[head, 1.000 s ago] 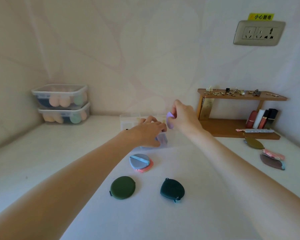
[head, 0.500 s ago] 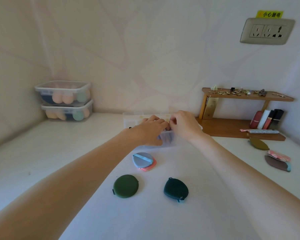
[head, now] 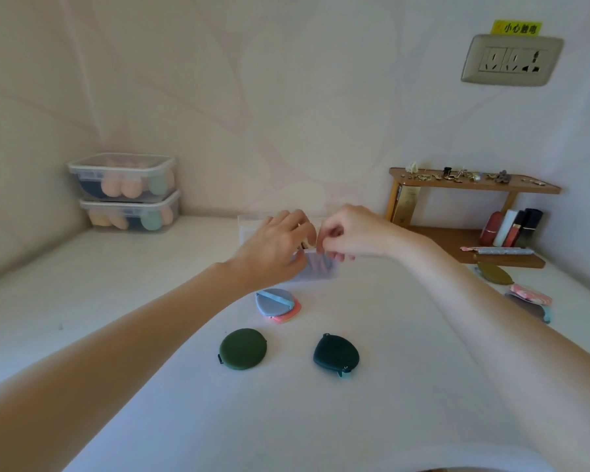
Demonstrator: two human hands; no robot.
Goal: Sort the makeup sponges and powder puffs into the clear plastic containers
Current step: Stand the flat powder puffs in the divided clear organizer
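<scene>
Two lidded boxes (head: pixel 126 194) by wall already full of sponges. Both hands at open clear box (head: pixel 315 267). Left hand (head: pixel 273 248) fingers loose on it. Right hand (head: pixel 346 233) fingers curled; holding anything, cannot tell. Left on table: blue puff (head: pixel 273 302), green puff (head: pixel 242 349), dark teal puff (head: pixel 335 354).

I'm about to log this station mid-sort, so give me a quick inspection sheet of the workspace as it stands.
Surface: white table, well lit.
Job's things: clear container under both hands, contents hidden; blue puff lying on a pink puff; olive puff and dark teal puff loose, apart; two lidded boxes of sponges stacked far left.
Clutter: wooden shelf with trinkets, lipsticks, pouches beside it.
Grippers: left hand rests on the container; right hand pinching, what it holds unclear.
Cables: nothing seen.
Surroundings: wall socket with yellow label.
</scene>
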